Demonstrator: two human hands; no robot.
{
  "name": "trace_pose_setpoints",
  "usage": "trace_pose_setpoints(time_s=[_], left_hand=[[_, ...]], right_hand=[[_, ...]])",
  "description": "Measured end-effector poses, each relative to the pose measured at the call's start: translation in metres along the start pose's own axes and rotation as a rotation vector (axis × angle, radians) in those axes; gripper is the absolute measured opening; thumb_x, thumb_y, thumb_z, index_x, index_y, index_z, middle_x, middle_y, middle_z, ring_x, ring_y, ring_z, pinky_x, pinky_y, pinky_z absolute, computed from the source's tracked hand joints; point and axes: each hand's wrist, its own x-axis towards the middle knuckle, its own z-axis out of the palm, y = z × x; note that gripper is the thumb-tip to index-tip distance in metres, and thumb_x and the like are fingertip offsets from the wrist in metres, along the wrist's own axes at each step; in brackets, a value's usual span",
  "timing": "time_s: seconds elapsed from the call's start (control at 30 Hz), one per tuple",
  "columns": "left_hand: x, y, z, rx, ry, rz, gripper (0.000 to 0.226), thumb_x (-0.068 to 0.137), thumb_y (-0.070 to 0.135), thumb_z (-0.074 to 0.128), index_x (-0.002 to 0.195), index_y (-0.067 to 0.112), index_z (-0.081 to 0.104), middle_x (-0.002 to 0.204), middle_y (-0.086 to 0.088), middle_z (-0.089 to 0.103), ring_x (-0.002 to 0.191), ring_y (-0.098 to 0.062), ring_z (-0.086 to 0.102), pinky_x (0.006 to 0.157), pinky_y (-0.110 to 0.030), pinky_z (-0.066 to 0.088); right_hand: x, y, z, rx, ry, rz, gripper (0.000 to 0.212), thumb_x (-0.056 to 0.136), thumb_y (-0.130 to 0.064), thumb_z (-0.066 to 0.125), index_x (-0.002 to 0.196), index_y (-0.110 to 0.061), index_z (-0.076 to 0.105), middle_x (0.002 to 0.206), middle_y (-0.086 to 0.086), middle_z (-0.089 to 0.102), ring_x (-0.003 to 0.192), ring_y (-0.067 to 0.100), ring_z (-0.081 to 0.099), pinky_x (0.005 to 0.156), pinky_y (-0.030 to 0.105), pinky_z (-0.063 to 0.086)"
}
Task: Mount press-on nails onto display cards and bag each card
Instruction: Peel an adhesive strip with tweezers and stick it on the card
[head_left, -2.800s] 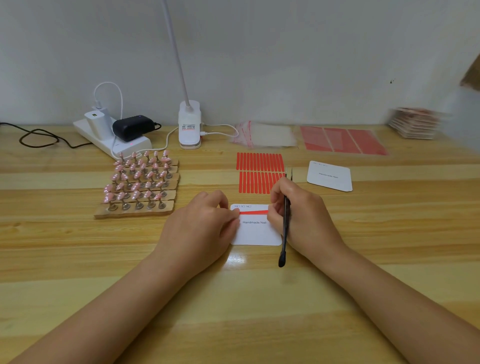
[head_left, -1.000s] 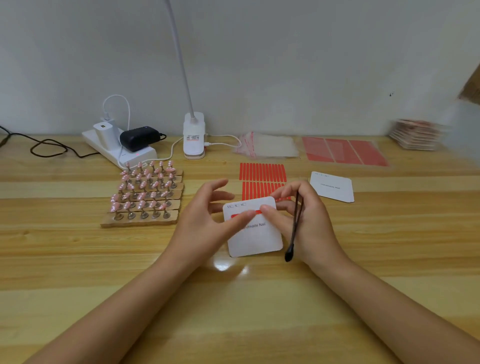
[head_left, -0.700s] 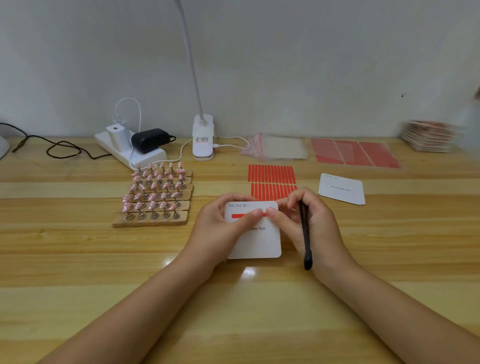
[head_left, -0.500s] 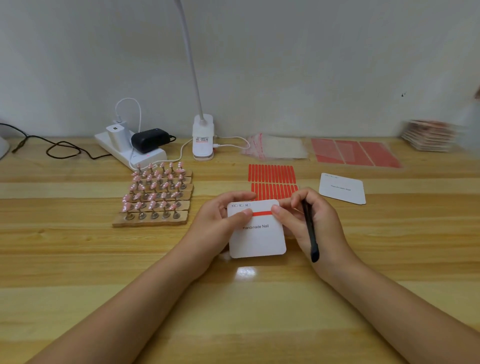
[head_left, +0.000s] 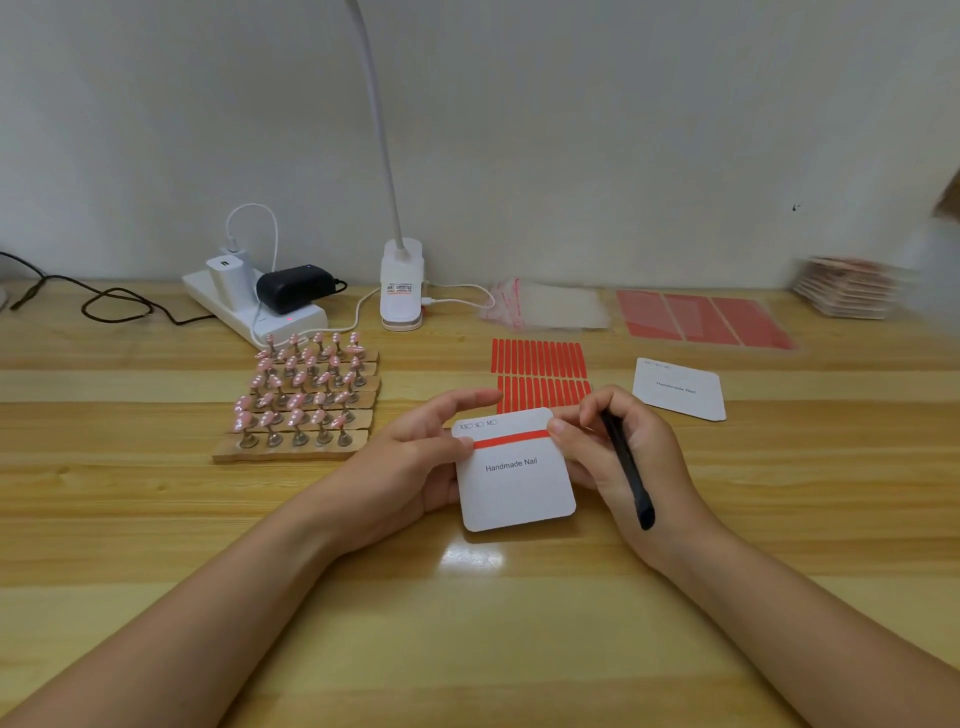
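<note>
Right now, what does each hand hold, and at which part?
Both hands hold the white "Handmade Nail" card: left hand at its left edge, right hand at its right edge. The right hand also grips black tweezers near their upper end.

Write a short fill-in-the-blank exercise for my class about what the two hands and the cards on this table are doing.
1. The red strip lies across the card above the words Handmade ____.
2. The black tweezers are held in the ____ hand.
3. The left hand grips the card at its ____ edge.
4. A second card lies flat on the ____.

Missing words: Nail; right; left; table
</note>
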Motion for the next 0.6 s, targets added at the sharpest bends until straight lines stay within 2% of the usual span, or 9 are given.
trace_pose_setpoints(time_s=[0.1,0.2,0.3,0.43,0.5,0.6], left_hand=[[0.0002,0.0001,-0.0009,-0.029,-0.020,0.007,0.038,0.090,-0.003,0.040,0.119,0.018,0.053,0.108,-0.013,0.069,0.096,-0.022,0.067,0.081,-0.032,0.054],[-0.0005,-0.0004,-0.0004,-0.043,-0.026,0.013,0.042,0.078,0.011,0.054,0.119,0.021,0.052,0.107,-0.010,0.070,0.096,-0.020,0.067,0.074,-0.027,0.057],[-0.0011,-0.0014,0.0009,0.005,-0.034,0.049,0.034,0.084,0.001,0.051,0.114,0.018,0.054,0.105,-0.007,0.071,0.098,-0.019,0.067,0.070,-0.022,0.055],[-0.0024,-0.0025,0.0030,0.086,0.014,0.075,0.028,0.093,-0.002,0.043,0.110,0.013,0.060,0.105,-0.004,0.071,0.098,-0.017,0.067,0.072,-0.022,0.055],[-0.0032,-0.0030,0.0044,0.100,0.038,0.078,0.028,0.093,-0.002,0.043,0.108,0.014,0.061,0.103,-0.003,0.071,0.098,-0.016,0.067,0.072,-0.022,0.055],[-0.0054,-0.0020,0.0071,0.127,0.065,0.085,0.028,0.093,-0.001,0.043,0.109,0.014,0.061,0.104,-0.003,0.071,0.098,-0.016,0.067,0.072,-0.023,0.056]], right_hand=[[-0.0001,0.0012,0.0006,-0.009,0.033,-0.017,0.026,0.083,0.011,0.057,0.069,-0.007,0.045,0.069,-0.005,0.066,0.067,0.001,0.065,0.054,0.018,0.052],[-0.0013,0.0022,0.0012,-0.055,0.092,-0.059,0.025,0.083,0.009,0.058,0.069,-0.008,0.046,0.076,0.001,0.065,0.071,0.003,0.064,0.060,0.022,0.056],[-0.0006,0.0026,0.0012,-0.082,0.164,-0.086,0.026,0.082,0.009,0.059,0.068,-0.009,0.047,0.077,0.000,0.064,0.073,0.003,0.063,0.069,0.027,0.055],[-0.0005,0.0035,0.0007,-0.080,0.149,-0.117,0.021,0.084,0.008,0.058,0.073,-0.008,0.050,0.062,-0.012,0.061,0.060,-0.005,0.057,0.059,0.018,0.051],[-0.0018,0.0033,0.0011,-0.073,0.124,-0.116,0.016,0.086,0.007,0.056,0.079,-0.008,0.053,0.069,-0.009,0.062,0.063,-0.003,0.059,0.060,0.017,0.052],[-0.0027,-0.0003,0.0012,-0.092,0.152,-0.183,0.013,0.090,-0.002,0.053,0.088,-0.014,0.056,0.086,0.000,0.067,0.079,0.001,0.064,0.075,0.018,0.052]])
